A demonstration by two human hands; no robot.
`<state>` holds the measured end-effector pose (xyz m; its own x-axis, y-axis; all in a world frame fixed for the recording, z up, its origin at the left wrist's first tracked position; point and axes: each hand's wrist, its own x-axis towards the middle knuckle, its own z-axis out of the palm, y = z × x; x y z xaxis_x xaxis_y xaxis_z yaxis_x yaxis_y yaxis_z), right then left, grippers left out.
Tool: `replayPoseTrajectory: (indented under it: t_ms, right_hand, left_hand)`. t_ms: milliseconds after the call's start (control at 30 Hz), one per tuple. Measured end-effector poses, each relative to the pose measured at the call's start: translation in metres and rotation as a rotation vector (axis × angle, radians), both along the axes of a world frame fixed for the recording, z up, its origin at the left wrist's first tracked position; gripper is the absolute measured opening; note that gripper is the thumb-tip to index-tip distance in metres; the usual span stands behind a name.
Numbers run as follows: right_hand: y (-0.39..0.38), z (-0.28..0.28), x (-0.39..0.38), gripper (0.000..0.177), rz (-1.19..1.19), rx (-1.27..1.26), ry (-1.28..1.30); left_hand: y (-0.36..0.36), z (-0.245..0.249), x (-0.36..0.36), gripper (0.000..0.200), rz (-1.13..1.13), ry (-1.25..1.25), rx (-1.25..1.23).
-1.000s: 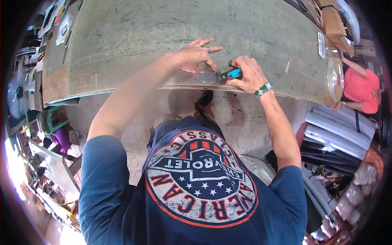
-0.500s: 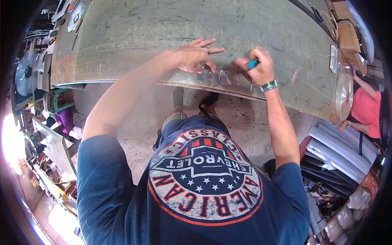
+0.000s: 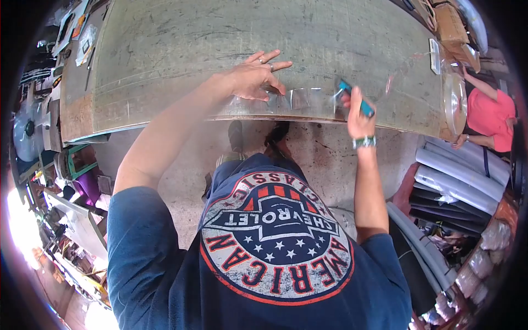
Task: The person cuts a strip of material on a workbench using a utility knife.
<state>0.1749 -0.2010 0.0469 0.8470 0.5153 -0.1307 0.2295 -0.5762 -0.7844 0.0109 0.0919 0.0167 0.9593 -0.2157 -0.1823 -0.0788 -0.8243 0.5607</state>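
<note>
My left hand (image 3: pixel 256 78) lies over the near edge of the worktable (image 3: pixel 220 38), its fingers spread and pressing on clear plastic sheet (image 3: pixel 305 100). Rings show on its fingers. My right hand (image 3: pixel 360 113) is closed around a teal utility knife (image 3: pixel 367 109), which slants across the palm beside the right end of the plastic. The knife's tip lies near the plastic; whether it touches cannot be made out. Glare and transparency hide most of the sheet's outline.
A clear plastic roll (image 3: pixel 454 104) and a small white box (image 3: pixel 434 56) are at the table's right end. Beyond, a person in a pink shirt (image 3: pixel 491 118) stands. Wrapped grey rolls (image 3: pixel 462 187) lie at right. A cardboard box (image 3: pixel 451 25) stands back right.
My right hand has come nearer the table's front edge and turned, exposing more of the knife. My left hand stays spread on the plastic. The whole view has shifted slightly.
</note>
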Motion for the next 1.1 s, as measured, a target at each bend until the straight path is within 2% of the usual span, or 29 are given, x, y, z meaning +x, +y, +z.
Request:
replayPoseTrajectory:
  t_ms: [33,67,100,133,167,467,767,1100]
  right_hand:
    - [0.0,0.01,-0.031,0.05,0.048,0.152,-0.007]
    - [-0.007,0.009,-0.055,0.042,0.14,0.179,-0.008]
    - [-0.011,-0.001,-0.073,0.029,0.343,0.296,-0.103]
    - [-0.005,0.006,-0.098,0.017,0.364,0.289,-0.111]
    - [-0.002,-0.002,-0.117,0.014,0.335,0.242,-0.114]
    - [0.035,-0.019,-0.129,0.019,0.383,0.235,-0.251]
    - [0.039,-0.019,-0.133,0.021,0.345,0.211,-0.272]
    - [0.04,-0.013,-0.122,0.02,0.41,0.147,-0.22]
  left_hand:
    - [0.0,0.0,-0.002,0.051,-0.001,-0.007,-0.004]
    - [0.001,-0.003,-0.003,0.052,-0.001,-0.029,-0.011]
    - [0.002,-0.007,-0.004,0.052,0.0,-0.052,-0.016]
    - [0.002,-0.01,-0.005,0.052,-0.003,-0.073,-0.024]
    - [0.002,-0.01,-0.005,0.053,-0.008,-0.07,-0.019]
    - [0.002,-0.006,-0.005,0.054,-0.026,-0.064,0.028]
    - [0.002,-0.005,-0.003,0.053,-0.026,-0.045,0.049]
    - [0.002,-0.008,-0.004,0.054,-0.011,-0.058,0.004]
